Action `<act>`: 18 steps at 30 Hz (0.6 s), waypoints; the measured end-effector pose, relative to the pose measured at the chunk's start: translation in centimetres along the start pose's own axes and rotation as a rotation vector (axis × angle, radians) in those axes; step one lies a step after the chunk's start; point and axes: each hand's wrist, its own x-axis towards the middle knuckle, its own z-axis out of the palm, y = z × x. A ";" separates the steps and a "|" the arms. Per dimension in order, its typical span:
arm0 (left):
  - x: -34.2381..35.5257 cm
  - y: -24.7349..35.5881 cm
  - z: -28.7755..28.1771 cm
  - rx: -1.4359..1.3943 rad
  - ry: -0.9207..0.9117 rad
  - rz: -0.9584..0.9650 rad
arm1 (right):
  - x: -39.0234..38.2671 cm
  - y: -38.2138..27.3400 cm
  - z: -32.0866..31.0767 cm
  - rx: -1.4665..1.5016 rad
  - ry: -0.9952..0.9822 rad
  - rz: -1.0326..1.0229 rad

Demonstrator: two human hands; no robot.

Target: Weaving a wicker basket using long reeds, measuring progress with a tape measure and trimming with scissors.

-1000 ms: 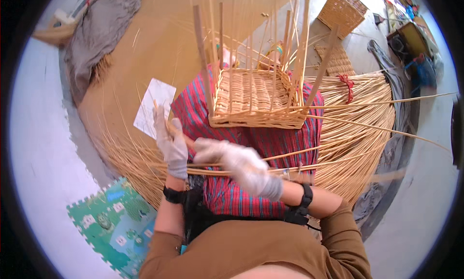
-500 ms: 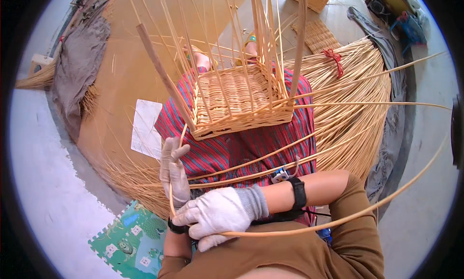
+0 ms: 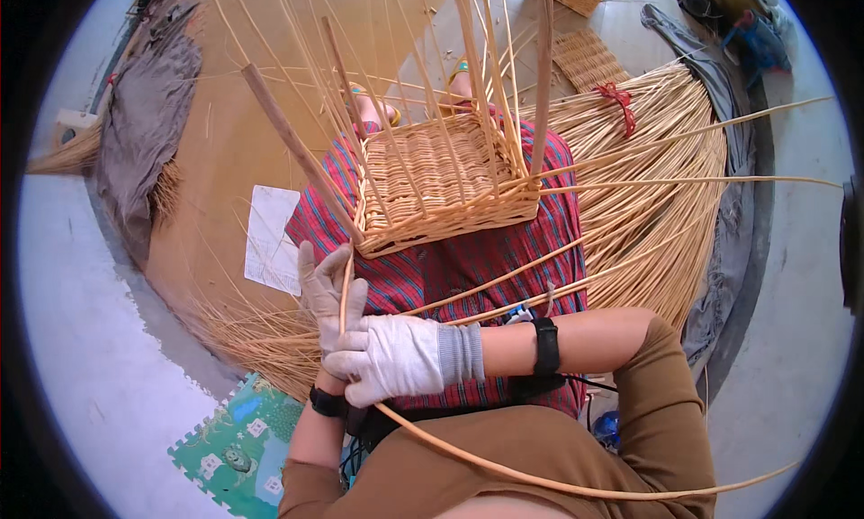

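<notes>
A half-woven wicker basket (image 3: 441,182) rests across the lap on a red-and-blue striped cloth (image 3: 396,281), with wooden corner stakes and thin upright rods standing from it. One long wicker rod (image 3: 630,496) runs from the basket's near left corner down through both hands, its free end sweeping off to the right. My right hand (image 3: 396,362), in a white glove, is closed round this rod below the left palm. My left hand (image 3: 329,290), also gloved, has its fingers spread and stretched near the corner, and the rod lies across its palm.
A big bundle of loose rods (image 3: 648,195), tied with a red cord (image 3: 614,101), fans out at the right. More rods (image 3: 256,335) lie at left. A white sheet (image 3: 272,236) and a green foam mat (image 3: 238,451) are on the floor. Two rods jut rightward from the basket.
My right hand has moved up along the rod toward the basket, and the rod's free end has swung down. The left fingers have risen to the basket's corner. The basket has shifted slightly.
</notes>
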 end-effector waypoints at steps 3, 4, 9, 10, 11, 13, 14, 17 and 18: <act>2.9 0.7 -1.2 0.019 -0.131 -0.071 | -0.3 0.2 0.3 -0.043 -0.081 -0.019; 4.0 1.3 -1.7 -0.040 -0.204 -0.063 | -0.4 0.0 0.4 -0.049 -0.183 -0.028; 10.1 0.3 0.7 -0.206 -0.218 -0.141 | -0.6 -0.4 0.7 0.011 0.000 -0.007; 10.4 0.0 1.3 -0.302 -0.301 -0.224 | -0.7 -0.4 0.3 0.012 -0.028 -0.019; 10.5 -0.3 1.8 -0.303 -0.262 -0.239 | -0.9 -0.4 -0.4 0.035 -0.044 0.000; 10.3 -1.0 2.5 -0.339 -0.258 -0.214 | -1.6 -0.7 -2.3 0.072 -0.114 0.062; 10.1 -1.2 2.6 -0.291 -0.176 -0.247 | -2.2 -0.9 -3.2 0.130 -0.174 0.132; 9.7 -1.8 2.5 -0.264 -0.089 -0.280 | -5.7 -1.1 -7.1 0.185 0.011 0.371; 9.7 -2.0 2.4 -0.248 -0.093 -0.295 | -6.9 -0.8 -7.7 0.153 0.085 0.547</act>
